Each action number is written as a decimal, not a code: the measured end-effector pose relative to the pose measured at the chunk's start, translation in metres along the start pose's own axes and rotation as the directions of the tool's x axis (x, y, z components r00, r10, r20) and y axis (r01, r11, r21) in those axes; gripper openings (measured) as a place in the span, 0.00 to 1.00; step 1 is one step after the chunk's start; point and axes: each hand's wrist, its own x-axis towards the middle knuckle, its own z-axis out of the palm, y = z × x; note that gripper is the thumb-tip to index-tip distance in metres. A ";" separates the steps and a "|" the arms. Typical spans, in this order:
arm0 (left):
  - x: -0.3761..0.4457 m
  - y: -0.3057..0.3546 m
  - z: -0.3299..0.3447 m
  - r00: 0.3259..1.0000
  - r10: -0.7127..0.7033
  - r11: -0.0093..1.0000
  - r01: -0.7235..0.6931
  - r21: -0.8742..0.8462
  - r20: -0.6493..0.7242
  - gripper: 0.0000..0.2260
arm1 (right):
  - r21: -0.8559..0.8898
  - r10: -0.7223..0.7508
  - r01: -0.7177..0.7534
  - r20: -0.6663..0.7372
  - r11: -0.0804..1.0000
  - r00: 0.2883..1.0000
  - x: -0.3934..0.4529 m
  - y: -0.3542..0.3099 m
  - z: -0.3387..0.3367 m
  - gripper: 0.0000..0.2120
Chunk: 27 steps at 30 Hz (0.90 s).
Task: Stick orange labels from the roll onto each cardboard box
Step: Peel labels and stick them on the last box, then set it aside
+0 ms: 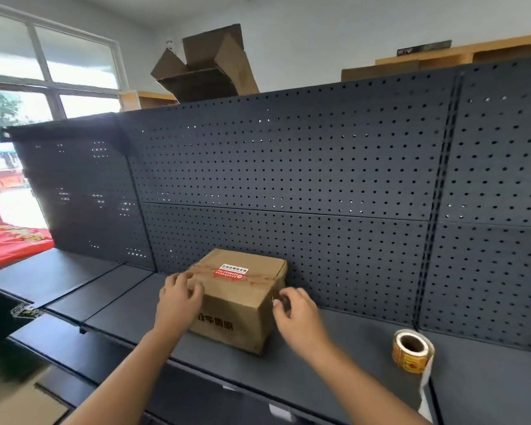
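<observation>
A small cardboard box (239, 305) stands on the dark shelf (334, 348) against the pegboard back. On its taped top is an orange-red and white label (232, 273). My left hand (180, 297) grips the box's top left edge with curled fingers. At the box's right edge my right hand (295, 308) has its fingers curled, thumb and forefinger pinched close to the corner. The roll of orange labels (411, 351) stands on the shelf to the right, apart from both hands, with a white backing strip hanging over the front edge.
A dark perforated back panel (288, 167) rises behind the shelf. An open empty carton (206, 65) sits on top of it. Red packaging (6, 240) lies at the far left, and a lower shelf (59, 342) juts out at the bottom left.
</observation>
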 end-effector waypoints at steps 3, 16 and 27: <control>0.018 -0.005 0.003 0.998 -0.066 0.996 0.067 -0.060 0.014 0.25 | 0.026 0.053 -0.053 0.000 0.998 0.999 0.012 -0.010 0.017 0.15; 0.052 -0.025 0.020 0.939 -0.319 0.840 0.342 -0.421 0.126 0.35 | 0.233 0.376 -0.420 0.209 0.877 0.903 0.051 0.007 0.075 0.48; 0.034 -0.040 0.030 0.917 -0.348 0.712 0.393 -0.582 0.194 0.32 | 0.522 0.391 -0.443 0.214 0.729 0.895 0.036 0.011 0.074 0.43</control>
